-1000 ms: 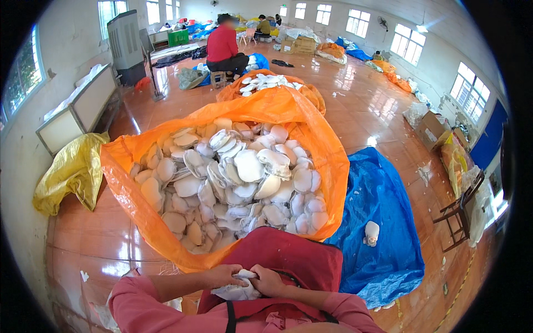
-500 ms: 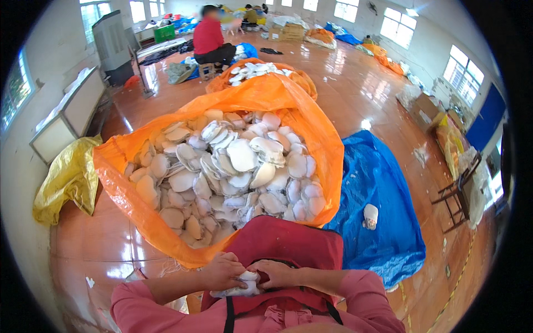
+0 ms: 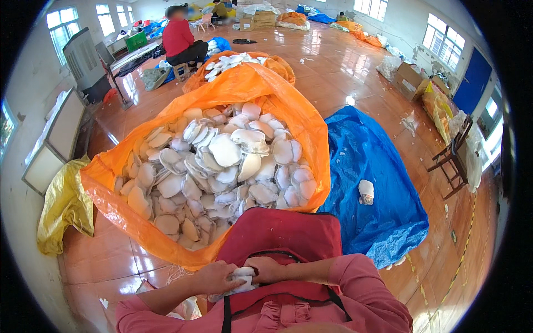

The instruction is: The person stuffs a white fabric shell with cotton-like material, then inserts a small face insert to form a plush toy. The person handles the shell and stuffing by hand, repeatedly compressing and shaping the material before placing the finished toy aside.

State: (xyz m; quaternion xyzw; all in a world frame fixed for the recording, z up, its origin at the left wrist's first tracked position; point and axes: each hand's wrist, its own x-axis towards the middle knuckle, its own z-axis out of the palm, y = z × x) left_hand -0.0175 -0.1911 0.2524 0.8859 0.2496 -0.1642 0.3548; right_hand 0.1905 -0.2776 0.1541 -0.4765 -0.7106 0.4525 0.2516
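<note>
Over the lap of my dark red apron [image 3: 288,236], my left hand [image 3: 217,277] and my right hand [image 3: 267,270] are closed on a small bunch of soft white pads [image 3: 243,281]. The bunch looks folded or stacked, and my fingers hide part of it. Just beyond my knees lies a wide-open orange sack [image 3: 302,119], filled with a heap of rounded white pads [image 3: 225,150]. To its right a blue sheet [image 3: 372,233] covers the floor, with one small white bundle [image 3: 366,192] on it.
A yellow sack [image 3: 66,205] lies at the left by a white panel [image 3: 53,147]. Behind the big sack stands another orange sack [image 3: 280,69] of white pieces. A person in red [image 3: 177,38] sits beyond. At the right are a dark chair [image 3: 452,158] and a cardboard box [image 3: 410,81].
My view has tilted and shifted, so the room appears moved to the left. Both hands remain on the white pads, whose folded shape between the fingers has changed.
</note>
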